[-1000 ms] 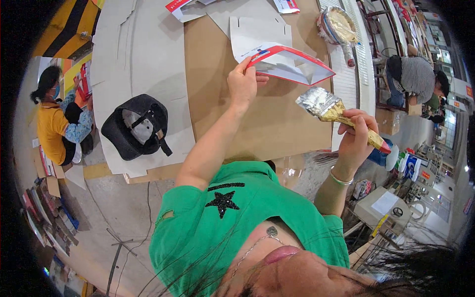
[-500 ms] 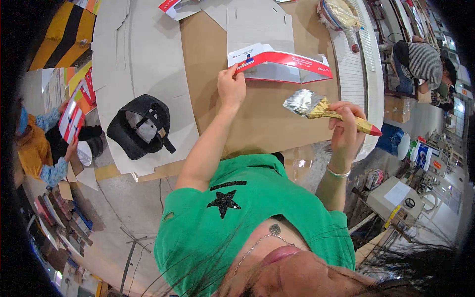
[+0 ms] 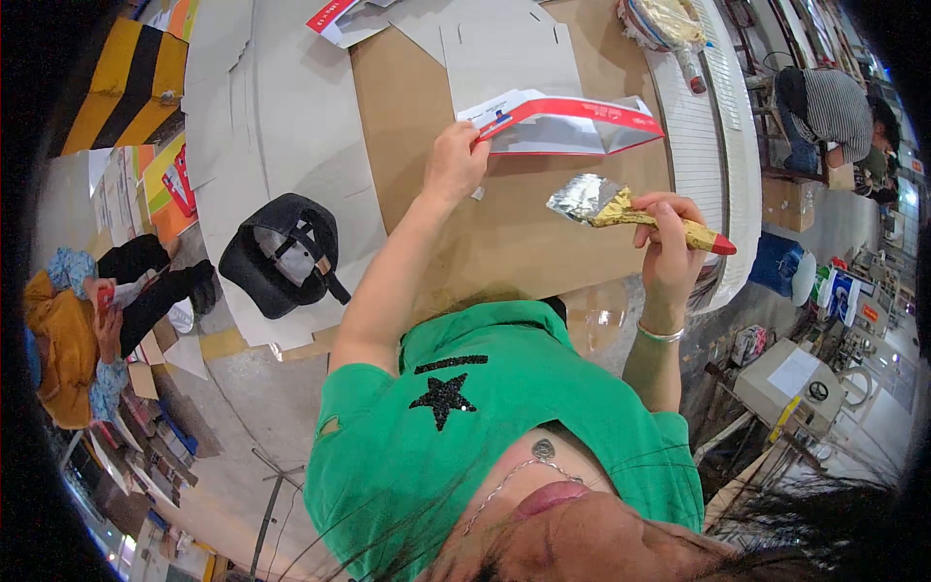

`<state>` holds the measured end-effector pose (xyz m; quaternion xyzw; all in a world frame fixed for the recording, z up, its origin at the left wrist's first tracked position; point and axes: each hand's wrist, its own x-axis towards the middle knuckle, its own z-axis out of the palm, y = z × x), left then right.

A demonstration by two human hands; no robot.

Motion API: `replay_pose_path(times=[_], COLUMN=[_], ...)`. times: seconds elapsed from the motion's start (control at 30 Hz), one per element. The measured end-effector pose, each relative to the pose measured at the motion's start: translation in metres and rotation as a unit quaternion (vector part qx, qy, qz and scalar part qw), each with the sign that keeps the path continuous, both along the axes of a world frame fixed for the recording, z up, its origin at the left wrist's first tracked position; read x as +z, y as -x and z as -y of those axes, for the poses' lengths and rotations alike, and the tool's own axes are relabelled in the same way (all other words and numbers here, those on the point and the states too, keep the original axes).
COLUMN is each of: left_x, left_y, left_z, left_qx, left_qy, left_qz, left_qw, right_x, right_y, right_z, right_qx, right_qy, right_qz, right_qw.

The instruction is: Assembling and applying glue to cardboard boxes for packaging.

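Note:
My left hand pinches the left end of a folded red, white and blue printed cardboard piece, held up over the brown cardboard on the work table. Its pale inner side shows below the red strip. In my right hand is a flat brush, with gold wrapping on its handle, a red handle end and a silvery, foil-like head. The brush head points left, a little below the cardboard piece and apart from it. My right fingers wrap round the handle.
A black cap lies on grey cardboard at the left. A round tub with a crusted rim stands at the far right. Another red-and-white piece lies at the back. Co-workers sit at the left and right.
The cardboard piece has shifted slightly right and turned a little in my left hand. The brush has moved slightly left. At the left, the co-worker has lowered a red-and-white piece.

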<state>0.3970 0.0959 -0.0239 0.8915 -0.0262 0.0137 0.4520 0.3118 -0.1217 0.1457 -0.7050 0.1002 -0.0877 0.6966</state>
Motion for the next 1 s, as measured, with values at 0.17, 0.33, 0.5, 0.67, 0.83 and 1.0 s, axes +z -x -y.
replay_pose_path(times=[0.17,0.33,0.5,0.67,0.83,1.0], left_x=[-0.006,0.018,-0.001,-0.002,0.006,0.01], left_y=[0.001,0.002,0.003,0.005,0.005,0.005], left_z=[0.01,0.03,0.037,0.043,0.042,0.047], left_qx=[0.04,0.133,0.143,0.157,0.158,0.17], left_qy=[0.139,0.267,0.244,0.269,0.274,0.292], left_qz=[-0.01,-0.102,-0.003,-0.007,-0.038,-0.051], left_qw=[0.989,0.949,0.959,0.95,0.948,0.94], right_x=[0.002,-0.004,-0.021,-0.047,-0.045,-0.055], right_y=[-0.006,-0.028,-0.053,-0.072,-0.077,-0.083], right_z=[-0.006,-0.027,-0.039,-0.04,-0.047,-0.047], right_qx=[0.011,-0.009,0.027,0.035,0.026,0.076], right_qy=[0.035,0.105,0.115,0.152,0.143,0.202], right_qz=[0.022,0.032,0.047,0.045,0.011,0.057], right_qw=[0.999,0.994,0.992,0.987,0.989,0.975])
